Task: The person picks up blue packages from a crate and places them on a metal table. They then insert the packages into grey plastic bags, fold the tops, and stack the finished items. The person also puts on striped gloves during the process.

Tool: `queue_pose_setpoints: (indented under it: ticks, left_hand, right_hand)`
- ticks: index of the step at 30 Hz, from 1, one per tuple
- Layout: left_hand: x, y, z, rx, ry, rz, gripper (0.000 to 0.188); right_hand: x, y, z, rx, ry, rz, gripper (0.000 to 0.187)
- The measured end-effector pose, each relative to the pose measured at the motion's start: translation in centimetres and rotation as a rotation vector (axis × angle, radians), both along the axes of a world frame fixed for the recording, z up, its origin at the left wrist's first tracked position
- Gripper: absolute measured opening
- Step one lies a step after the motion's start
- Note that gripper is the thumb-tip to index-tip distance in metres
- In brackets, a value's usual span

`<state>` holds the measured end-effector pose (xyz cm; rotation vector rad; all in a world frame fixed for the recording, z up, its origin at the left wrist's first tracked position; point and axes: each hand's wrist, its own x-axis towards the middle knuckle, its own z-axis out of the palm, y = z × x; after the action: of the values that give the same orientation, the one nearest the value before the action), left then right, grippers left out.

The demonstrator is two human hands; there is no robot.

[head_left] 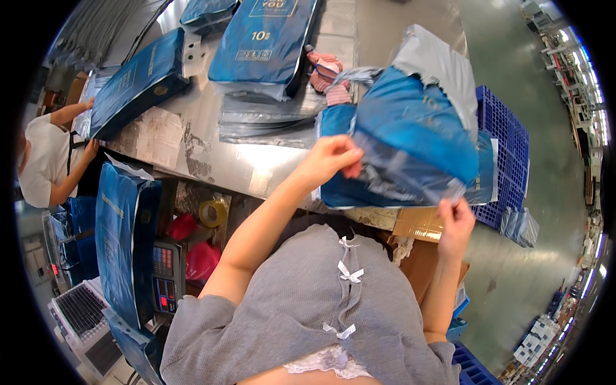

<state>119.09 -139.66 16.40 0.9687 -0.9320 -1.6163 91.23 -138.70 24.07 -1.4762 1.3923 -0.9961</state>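
Note:
A blue plastic-wrapped pack (410, 119) is tilted up in front of me on the right of the metal table. Torn grey plastic (443, 67) covers its far end, and loose clear film (398, 163) hangs along its near edge. My left hand (333, 156) is closed in a pinch at the film's left side. With fingers pressed together, my right hand (457, 221) grips the near right corner of that film. Under the raised pack lies another blue pack (484, 179), mostly hidden. A pink striped cloth item (327, 74) lies just beyond my left hand.
Flat grey plastic bags (263, 122) lie beneath a large blue pack (260, 48). A blue plastic pallet (504, 154) stands right of the metal table (237, 170). At left, a co-worker (48, 151) handles another pack (141, 80). Below are a scale (168, 276) and yellow tape (212, 213).

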Motion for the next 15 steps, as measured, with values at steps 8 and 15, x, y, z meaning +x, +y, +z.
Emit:
queue_pose_setpoints:
  ticks: [8,15]
  left_hand:
    - [8.0,4.9,0.5,0.178,-0.004,0.238,0.023]
    - [7.1,4.3,-0.8,0.21,0.054,0.562,0.017]
  right_hand:
    - [5.1,-0.1,3.3,0.331,-0.059,0.859,0.025]
    - [2.9,-11.7,1.5,-0.174,0.162,0.622,0.026]
